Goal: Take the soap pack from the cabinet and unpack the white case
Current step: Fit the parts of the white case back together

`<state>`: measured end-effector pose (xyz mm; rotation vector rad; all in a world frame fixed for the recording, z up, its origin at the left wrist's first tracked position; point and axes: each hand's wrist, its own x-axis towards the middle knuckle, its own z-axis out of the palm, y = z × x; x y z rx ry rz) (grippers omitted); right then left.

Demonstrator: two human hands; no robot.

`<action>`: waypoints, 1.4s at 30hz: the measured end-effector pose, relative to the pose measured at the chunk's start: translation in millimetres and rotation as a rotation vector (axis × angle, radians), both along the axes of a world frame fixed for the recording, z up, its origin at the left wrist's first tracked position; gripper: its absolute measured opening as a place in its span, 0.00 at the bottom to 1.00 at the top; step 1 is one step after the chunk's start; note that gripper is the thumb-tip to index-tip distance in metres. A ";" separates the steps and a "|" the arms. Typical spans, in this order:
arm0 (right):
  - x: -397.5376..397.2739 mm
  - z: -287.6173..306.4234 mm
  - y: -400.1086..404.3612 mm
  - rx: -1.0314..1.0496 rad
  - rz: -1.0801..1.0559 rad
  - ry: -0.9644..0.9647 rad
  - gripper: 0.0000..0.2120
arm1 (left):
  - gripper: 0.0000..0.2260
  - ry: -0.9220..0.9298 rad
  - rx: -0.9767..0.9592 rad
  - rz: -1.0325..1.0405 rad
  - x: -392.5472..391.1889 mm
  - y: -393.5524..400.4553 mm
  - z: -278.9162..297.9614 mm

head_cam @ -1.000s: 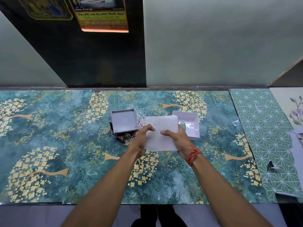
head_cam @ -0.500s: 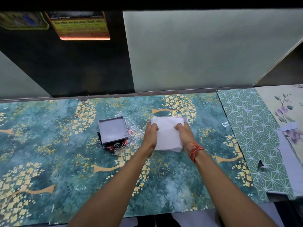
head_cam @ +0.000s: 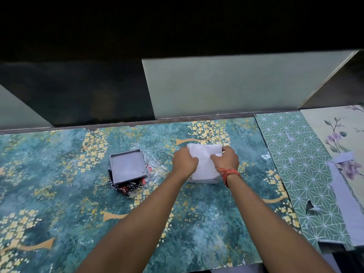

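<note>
A white paper sheet (head_cam: 204,164) lies over the open white case (head_cam: 202,181), whose near edge shows beneath it. My left hand (head_cam: 184,162) pinches the sheet's left side and my right hand (head_cam: 227,160), with a red thread at the wrist, grips its right side. To the left, the case's grey-white lid (head_cam: 128,166) rests upside down on the black and red soap pack (head_cam: 130,187), with crumpled clear wrap (head_cam: 152,164) beside it.
All of this sits on a counter with a teal and gold flowered cover (head_cam: 59,194). Green patterned paper (head_cam: 299,164) and floral paper (head_cam: 342,138) lie at the right. Pale cabinet doors (head_cam: 226,85) and a dark opening (head_cam: 78,95) stand behind.
Both hands carried the white sheet away from me and to the right, down over the open white case, which it now covers. My view tilted downward.
</note>
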<state>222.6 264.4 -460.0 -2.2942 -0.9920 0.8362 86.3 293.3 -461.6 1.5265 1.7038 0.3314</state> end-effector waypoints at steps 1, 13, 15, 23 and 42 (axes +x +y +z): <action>0.5 -1.2 0.4 -0.006 0.000 -0.001 0.18 | 0.12 0.020 -0.025 0.005 0.5 1.3 -1.4; 0.1 -26.2 8.9 -0.161 -0.002 0.031 0.26 | 0.20 0.147 -0.234 0.024 -4.8 10.3 -26.8; 1.5 -27.2 -1.9 -0.072 0.097 -0.028 0.26 | 0.28 0.047 -0.159 -0.053 -7.8 7.2 -26.5; -11.4 -13.3 -22.8 0.010 0.710 -0.392 0.22 | 0.21 0.054 0.124 -0.279 -10.8 10.5 -25.8; -28.0 -5.0 -15.3 -0.317 0.845 -0.549 0.30 | 0.34 0.356 -0.054 -0.409 -14.1 -28.3 -29.9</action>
